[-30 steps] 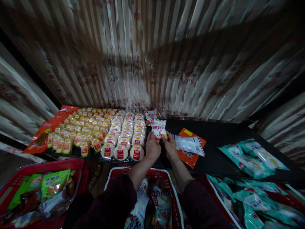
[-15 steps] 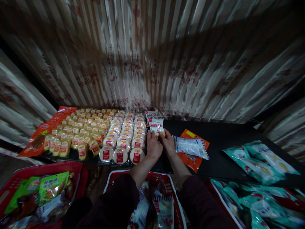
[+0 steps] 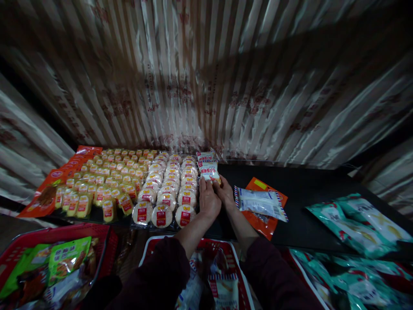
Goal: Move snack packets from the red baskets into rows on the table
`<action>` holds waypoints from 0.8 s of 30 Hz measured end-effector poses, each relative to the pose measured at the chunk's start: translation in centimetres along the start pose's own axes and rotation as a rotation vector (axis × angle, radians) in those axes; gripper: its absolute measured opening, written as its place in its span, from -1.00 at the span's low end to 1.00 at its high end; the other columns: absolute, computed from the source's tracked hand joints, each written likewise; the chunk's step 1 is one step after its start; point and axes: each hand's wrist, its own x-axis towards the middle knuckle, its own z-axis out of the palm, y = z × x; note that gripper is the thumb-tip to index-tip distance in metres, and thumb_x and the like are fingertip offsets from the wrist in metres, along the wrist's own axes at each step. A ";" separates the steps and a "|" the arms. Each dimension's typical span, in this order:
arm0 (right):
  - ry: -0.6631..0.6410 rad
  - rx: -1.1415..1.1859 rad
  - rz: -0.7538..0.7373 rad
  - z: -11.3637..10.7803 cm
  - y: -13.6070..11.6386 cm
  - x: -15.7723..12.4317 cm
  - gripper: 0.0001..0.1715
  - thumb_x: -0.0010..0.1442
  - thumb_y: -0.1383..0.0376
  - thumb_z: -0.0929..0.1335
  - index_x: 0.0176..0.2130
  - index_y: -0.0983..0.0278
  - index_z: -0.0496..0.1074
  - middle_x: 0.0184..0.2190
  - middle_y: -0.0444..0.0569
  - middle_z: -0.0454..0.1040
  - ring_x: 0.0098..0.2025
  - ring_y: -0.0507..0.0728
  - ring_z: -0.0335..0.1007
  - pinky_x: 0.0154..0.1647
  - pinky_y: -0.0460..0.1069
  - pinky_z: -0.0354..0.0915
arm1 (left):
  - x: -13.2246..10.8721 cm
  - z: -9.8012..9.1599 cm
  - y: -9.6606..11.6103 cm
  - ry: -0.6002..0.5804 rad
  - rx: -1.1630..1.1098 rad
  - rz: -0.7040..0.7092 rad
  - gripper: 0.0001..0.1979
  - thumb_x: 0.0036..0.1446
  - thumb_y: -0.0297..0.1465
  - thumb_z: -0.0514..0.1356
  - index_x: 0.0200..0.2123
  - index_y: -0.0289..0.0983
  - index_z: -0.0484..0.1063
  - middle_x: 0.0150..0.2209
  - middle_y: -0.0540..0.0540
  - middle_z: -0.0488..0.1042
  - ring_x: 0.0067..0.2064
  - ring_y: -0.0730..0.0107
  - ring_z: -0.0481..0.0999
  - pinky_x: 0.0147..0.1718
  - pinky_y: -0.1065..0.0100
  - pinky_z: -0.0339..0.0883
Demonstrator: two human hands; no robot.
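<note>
A small white snack bag [image 3: 209, 170] with red lettering and a striped end lies at the front of a short row, overlapping a similar bag [image 3: 205, 156] behind it. My left hand [image 3: 209, 200] has its fingers closed at the bag's near edge. At the near right corner, my right hand [image 3: 225, 192] grips the same bag; its fingertips are partly hidden. Directly left stand rows of round rice crackers [image 3: 162, 215] in clear wrappers. To the right, a striped-end white packet [image 3: 260, 202] lies face down on an orange packet [image 3: 262, 227].
Yellow wrapped cakes [image 3: 109, 210] and orange bags [image 3: 51, 181] fill the black shelf's [image 3: 290, 181] left. Teal bags [image 3: 361, 224] lie at its right. Below stand red baskets of snacks, one [image 3: 240, 275] under my arms, another [image 3: 108, 241] at left. A striped sheet [image 3: 206, 77] hangs behind.
The snack bag has shifted slightly left, more in line with the bag behind it, with both hands still at its near edge. The whole view has tilted a little.
</note>
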 end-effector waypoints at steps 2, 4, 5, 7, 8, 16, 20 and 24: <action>0.004 -0.029 -0.010 0.0 0.2 0.0 -0.41 -0.01 0.04 0.37 0.00 0.19 0.44 -0.16 0.00 0.55 -0.15 0.22 0.45 -0.01 0.14 0.31 | 0.0 0.3 -0.2 -0.004 -0.005 -0.001 -0.44 0.03 -0.59 0.03 0.16 -0.40 0.24 0.28 -0.32 0.12 0.35 0.08 -0.05 0.30 0.07 -0.10; -0.010 -0.063 -0.028 0.1 0.3 0.0 -0.41 0.00 0.03 0.35 0.01 0.19 0.43 -0.15 0.00 0.54 -0.15 0.22 0.44 0.00 0.14 0.29 | 0.1 0.4 -0.4 -0.020 -0.018 -0.013 -0.43 0.03 -0.59 0.03 0.17 -0.43 0.22 0.28 -0.34 0.12 0.35 0.09 -0.05 0.31 0.09 -0.13; -0.017 -0.090 -0.040 0.1 0.4 0.0 -0.41 0.02 0.03 0.34 0.02 0.20 0.43 -0.15 0.01 0.54 -0.14 0.22 0.43 0.01 0.14 0.28 | 0.1 0.5 -0.4 -0.030 -0.022 -0.020 -0.42 0.03 -0.59 0.03 0.18 -0.45 0.21 0.28 -0.35 0.11 0.35 0.09 -0.06 0.31 0.10 -0.14; -0.018 -0.161 -0.071 0.0 0.5 0.1 -0.41 0.04 0.03 0.31 0.01 0.22 0.44 -0.13 0.04 0.52 -0.12 0.24 0.42 0.04 0.17 0.25 | 0.2 0.6 -0.5 -0.046 -0.022 -0.026 -0.43 0.03 -0.58 0.02 0.18 -0.51 0.21 0.29 -0.40 0.08 0.36 0.07 -0.08 0.32 0.12 -0.17; -0.012 -0.198 -0.090 0.0 0.5 0.2 -0.42 0.04 0.04 0.31 0.00 0.23 0.44 -0.12 0.06 0.51 -0.10 0.25 0.40 0.05 0.18 0.24 | 0.2 0.6 -0.5 -0.047 -0.023 -0.027 -0.43 0.04 -0.58 0.02 0.18 -0.52 0.20 0.29 -0.41 0.07 0.36 0.06 -0.09 0.32 0.11 -0.18; 0.062 -0.450 -0.250 0.1 0.8 1.3 -0.50 0.06 0.11 0.30 -0.06 0.31 0.47 -0.05 0.16 0.46 0.05 0.29 0.28 0.14 0.20 0.13 | 0.2 0.3 -0.1 -0.083 0.070 -0.019 -0.41 0.07 -0.58 -0.01 0.21 -0.52 0.15 0.29 -0.38 0.08 0.36 0.08 -0.10 0.31 0.08 -0.14; 0.046 -0.489 -0.229 0.6 0.3 1.8 -0.44 0.10 0.11 0.26 0.00 0.39 0.41 0.04 0.22 0.41 0.10 0.28 0.27 0.16 0.20 0.13 | 0.1 -0.3 0.2 -0.155 0.178 -0.008 -0.39 0.07 -0.58 -0.04 0.24 -0.54 0.09 0.31 -0.37 0.03 0.36 0.12 -0.14 0.32 0.13 -0.17; 0.001 -0.455 -0.142 0.8 -0.7 2.0 -0.36 0.14 0.05 0.23 0.08 0.38 0.35 0.05 0.20 0.41 0.08 0.26 0.31 0.14 0.16 0.18 | -0.1 -0.4 0.2 -0.149 0.202 -0.015 -0.38 0.05 -0.61 -0.05 0.24 -0.55 0.08 0.32 -0.37 0.01 0.36 0.15 -0.15 0.33 0.17 -0.17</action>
